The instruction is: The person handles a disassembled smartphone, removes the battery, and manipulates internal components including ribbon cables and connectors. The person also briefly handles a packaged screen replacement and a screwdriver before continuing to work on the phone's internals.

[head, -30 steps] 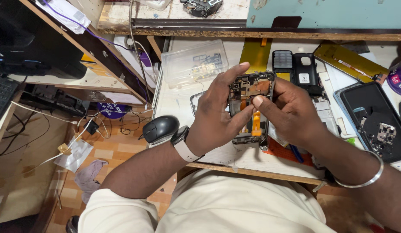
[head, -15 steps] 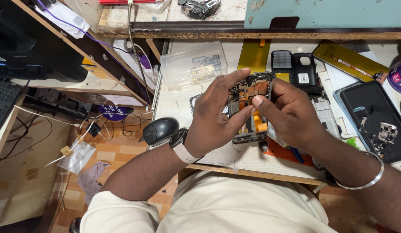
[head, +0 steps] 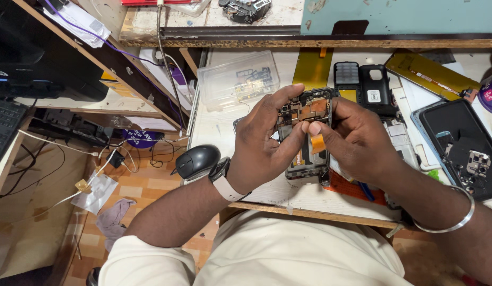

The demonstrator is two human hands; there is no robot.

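Where hands [head: 267, 143] grip, phone frame [head: 309, 132] half hidden.

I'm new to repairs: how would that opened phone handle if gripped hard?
The opened phone probably flexes easily, since only a thin frame shows. Its exposed boards look fragile under fingertip pressure. The orange ribbon at the right hand seems floppy and likely tears.

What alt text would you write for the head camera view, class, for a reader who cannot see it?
Both hands, left hand and right hand, hold an opened phone frame above a cluttered white workbench. A black mouse and a clear plastic box lie to the left.
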